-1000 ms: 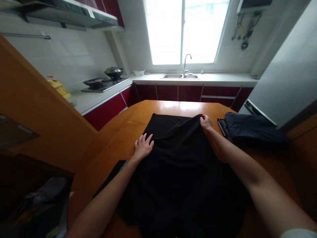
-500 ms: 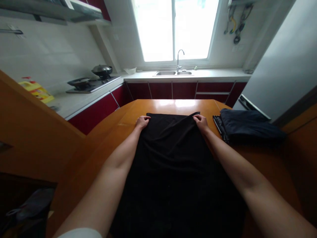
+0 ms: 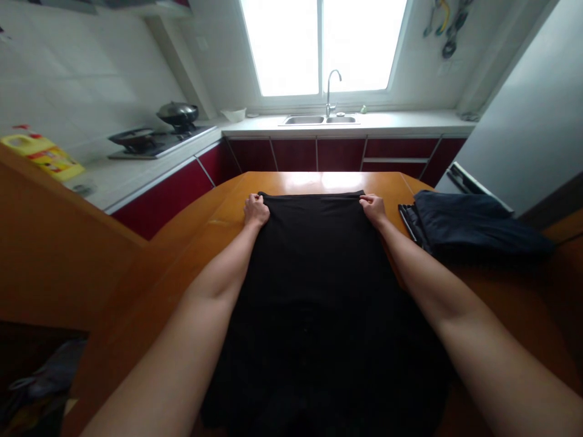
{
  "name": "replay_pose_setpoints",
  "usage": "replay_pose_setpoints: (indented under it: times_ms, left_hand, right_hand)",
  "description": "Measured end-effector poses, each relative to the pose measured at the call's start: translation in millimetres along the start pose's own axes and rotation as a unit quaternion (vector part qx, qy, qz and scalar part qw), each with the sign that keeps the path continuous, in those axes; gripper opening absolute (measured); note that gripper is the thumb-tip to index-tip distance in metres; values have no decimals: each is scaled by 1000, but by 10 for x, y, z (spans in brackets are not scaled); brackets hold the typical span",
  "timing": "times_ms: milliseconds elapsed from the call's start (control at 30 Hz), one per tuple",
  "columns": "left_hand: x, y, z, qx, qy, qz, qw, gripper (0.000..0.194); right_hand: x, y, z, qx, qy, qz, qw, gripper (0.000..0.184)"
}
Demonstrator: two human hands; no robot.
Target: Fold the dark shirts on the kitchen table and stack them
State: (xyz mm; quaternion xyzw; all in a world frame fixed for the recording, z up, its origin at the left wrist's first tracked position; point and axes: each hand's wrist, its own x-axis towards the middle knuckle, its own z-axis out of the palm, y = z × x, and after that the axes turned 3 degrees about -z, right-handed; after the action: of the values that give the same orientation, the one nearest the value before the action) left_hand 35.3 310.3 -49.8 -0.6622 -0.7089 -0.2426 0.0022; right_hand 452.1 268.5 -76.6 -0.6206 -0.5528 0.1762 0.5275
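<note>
A black garment, its exact kind hard to make out, lies spread over the wooden table from the far side down to the near edge. At its far left corner my left hand is closed, pinching the fabric. My right hand grips the far right corner between thumb and fingers. Between the two hands the far hem runs nearly straight, and the cloth below looks mostly smooth. The near end is very dark, so its outline is hard to see.
Folded dark clothes are stacked on the table's right side. Beyond stand a counter with a sink, a stove with pans, and a yellow jug. A grey fridge rises at the right.
Both hands have pulled the far hem taut and slightly outward; the diagonal creases near it have flattened. My left hand has shifted left. The camera view has tilted down a little.
</note>
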Motion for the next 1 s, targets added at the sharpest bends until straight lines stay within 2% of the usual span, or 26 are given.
replay_pose_setpoints:
  times_ms: [133, 300, 367, 467, 500, 533, 600, 667, 700, 767, 833, 1000]
  left_hand:
    - [-61, 58, -26, 26, 69, 33, 997, 60]
    - [-34, 41, 23, 53, 2, -15, 998, 41]
    - [-24, 45, 31, 50, 21, -19, 998, 42]
    - [-45, 74, 19, 30, 66, 57, 996, 46]
    - [-53, 82, 15, 22, 52, 102, 993, 47]
    - [-56, 84, 13, 16, 14, 147, 989, 47]
    - [-33, 60, 13, 20, -95, 193, 976, 48]
    - [32, 1, 10, 42, -184, 171, 967, 52]
    - [74, -32, 3, 53, -205, 147, 966, 54]
    - [153, -73, -23, 68, -221, 114, 966, 58]
    - [186, -38, -51, 81, -232, 108, 963, 60]
    - [-39, 371, 36, 61, -245, 139, 957, 67]
  right_hand:
    - [7, 43, 48, -59, -2, -41, 997, 40]
    - [-43, 48, 91, -197, 10, -29, 980, 30]
    - [-50, 29, 99, -220, 17, -14, 975, 31]
    - [-35, 8, 82, -196, 34, 4, 980, 35]
    - [-27, 9, 71, -178, 38, 6, 983, 36]
    - [-19, 15, 59, -158, 40, 6, 987, 36]
    - [-6, 42, 39, -124, 42, 0, 991, 36]
    - [4, 84, 33, -104, 43, -3, 994, 35]
    - [8, 106, 35, -98, 44, -5, 994, 34]
    - [17, 146, 48, -88, 44, -11, 995, 32]
    - [25, 171, 63, -73, 48, -16, 996, 32]
    - [33, 180, 67, -42, 62, -21, 997, 32]
